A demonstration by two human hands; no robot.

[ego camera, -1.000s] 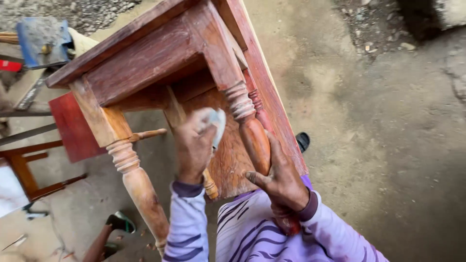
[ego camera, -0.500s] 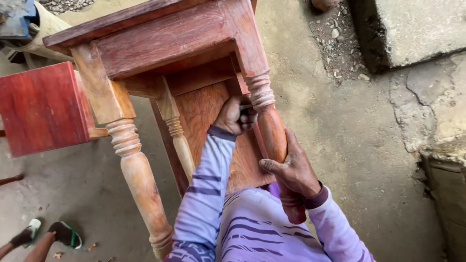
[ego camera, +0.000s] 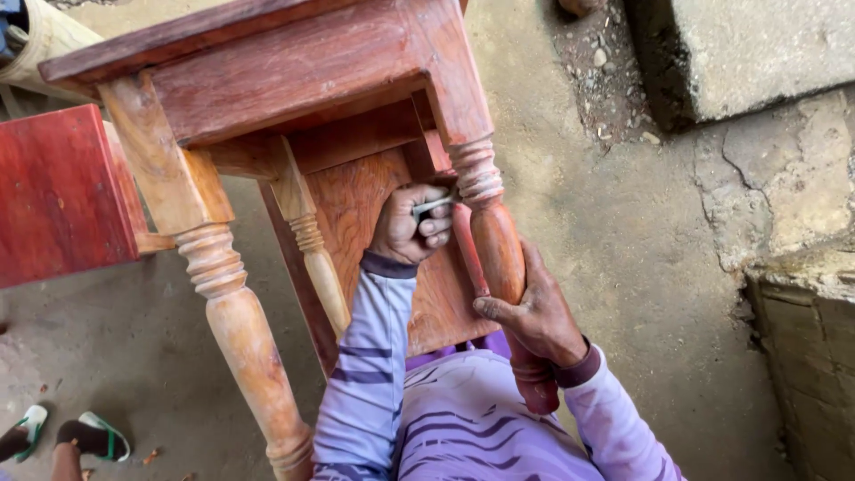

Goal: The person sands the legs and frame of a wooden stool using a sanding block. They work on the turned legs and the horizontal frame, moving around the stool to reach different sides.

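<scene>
Sandpaper (ego camera: 434,206), a small grey folded piece, sits pinched in the left hand (ego camera: 410,224), its fingers curled tight around it and pressed against the turned table leg (ego camera: 492,240) just below its ringed part. Lower on that leg the right hand (ego camera: 537,312) wraps the reddish wood, fingers clamped around it. Both belong to the wooden table (ego camera: 285,71) on the concrete floor (ego camera: 623,267).

You've got a red wooden panel (ego camera: 58,191) at left, a concrete block (ego camera: 757,49) top right, cracked concrete floor (ego camera: 641,267), and someone's foot in a green-strapped sandal (ego camera: 89,436) bottom left.
</scene>
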